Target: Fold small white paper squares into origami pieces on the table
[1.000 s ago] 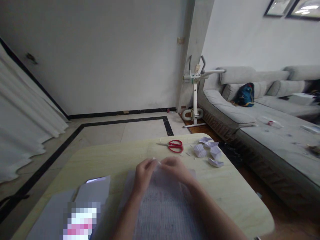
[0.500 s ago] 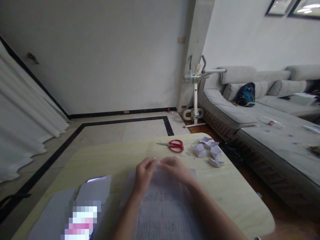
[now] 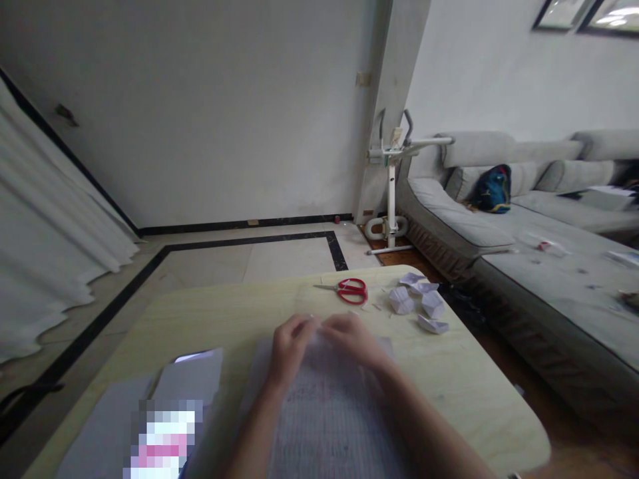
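My left hand [image 3: 291, 339] and my right hand [image 3: 349, 336] meet over the far edge of a written-on sheet of paper [image 3: 329, 419]. Both are closed, with fingertips pinched around a small white piece of paper [image 3: 312, 317], mostly hidden by the fingers. Red-handled scissors [image 3: 352, 291] lie just beyond my right hand, pointing left. To their right sit several folded paper pieces [image 3: 401, 301], with small paper scraps [image 3: 378, 307] scattered nearby.
Everything rests on a pale wooden table [image 3: 479, 399] with rounded corners. At its left are white papers [image 3: 102, 416] and a phone with a lit, blurred-out screen [image 3: 162, 442]. A grey sofa [image 3: 539, 286] stands to the right, an exercise machine [image 3: 391, 199] beyond the table.
The hands keep nearly the same place and pinch, with only slight finger movement. The whole view shifts very slightly.
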The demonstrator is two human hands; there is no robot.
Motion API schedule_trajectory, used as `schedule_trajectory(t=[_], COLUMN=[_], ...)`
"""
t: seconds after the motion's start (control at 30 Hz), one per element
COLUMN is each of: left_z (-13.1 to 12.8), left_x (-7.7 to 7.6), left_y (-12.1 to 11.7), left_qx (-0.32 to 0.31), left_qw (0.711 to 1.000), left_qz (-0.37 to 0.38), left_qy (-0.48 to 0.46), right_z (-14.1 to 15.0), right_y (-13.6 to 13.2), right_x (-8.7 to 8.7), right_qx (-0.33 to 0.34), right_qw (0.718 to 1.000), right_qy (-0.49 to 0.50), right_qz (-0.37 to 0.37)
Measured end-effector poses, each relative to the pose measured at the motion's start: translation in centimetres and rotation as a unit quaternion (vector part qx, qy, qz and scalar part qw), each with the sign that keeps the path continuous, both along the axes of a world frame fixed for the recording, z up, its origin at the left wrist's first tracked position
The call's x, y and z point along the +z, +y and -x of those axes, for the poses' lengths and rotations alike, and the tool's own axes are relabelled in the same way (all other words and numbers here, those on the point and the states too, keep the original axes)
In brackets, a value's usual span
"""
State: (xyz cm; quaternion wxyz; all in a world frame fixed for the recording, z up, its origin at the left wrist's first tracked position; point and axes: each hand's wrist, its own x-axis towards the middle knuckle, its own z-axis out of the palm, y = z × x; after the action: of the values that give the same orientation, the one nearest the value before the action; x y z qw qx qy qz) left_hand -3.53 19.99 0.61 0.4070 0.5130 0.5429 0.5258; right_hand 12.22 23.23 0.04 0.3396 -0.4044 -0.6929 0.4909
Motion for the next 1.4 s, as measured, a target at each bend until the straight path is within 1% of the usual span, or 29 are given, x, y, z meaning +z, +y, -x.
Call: schedule_trajectory(t=[0.1,0.23,0.47,0.67,0.87,1.1,1.27,1.4], left_z=[-0.08,-0.19,0.04,0.11,0.01,0.18,0.12,-0.01], left_x=[0.04,0.01,0.20,0.18,0.11,-0.05,0.19,0.47], left_y=[0.00,0.08,0.12,0.08,0.11,0.25,0.19,-0.03], left_qx=[0.004,0.024,0.066,0.061,0.056,0.052,0.062,0.075], left_qw=[1.000,1.000,0.998,0.998,0.998,0.998,0.998,0.997], left_qz=[0.001,-0.001,0.006,0.011,0.009,0.000,0.003,-0.008], left_qy=[-0.010,-0.017,-0.024,-0.031,-0.033,-0.039,-0.030,-0.024], right_z=[0.06,0.12,0.22,0.08,0.13,0.31,0.25,0.27], right_y=[-0.11,-0.30,-0.50,-0.38,-0.30,-0.26,-0.19,-0.32], right_x=[0.11,0.32,0.51,0.26,0.09,-0.07,-0.15,-0.04], right_qx=[0.000,-0.002,0.012,0.012,0.022,0.007,0.002,0.009], right_qw=[1.000,1.000,1.000,0.999,0.999,0.999,0.999,0.999], right_qy=[-0.005,-0.011,-0.018,-0.017,-0.037,-0.036,-0.043,-0.036], right_qz=[-0.009,-0.011,0.018,0.030,0.006,-0.005,-0.026,-0.024])
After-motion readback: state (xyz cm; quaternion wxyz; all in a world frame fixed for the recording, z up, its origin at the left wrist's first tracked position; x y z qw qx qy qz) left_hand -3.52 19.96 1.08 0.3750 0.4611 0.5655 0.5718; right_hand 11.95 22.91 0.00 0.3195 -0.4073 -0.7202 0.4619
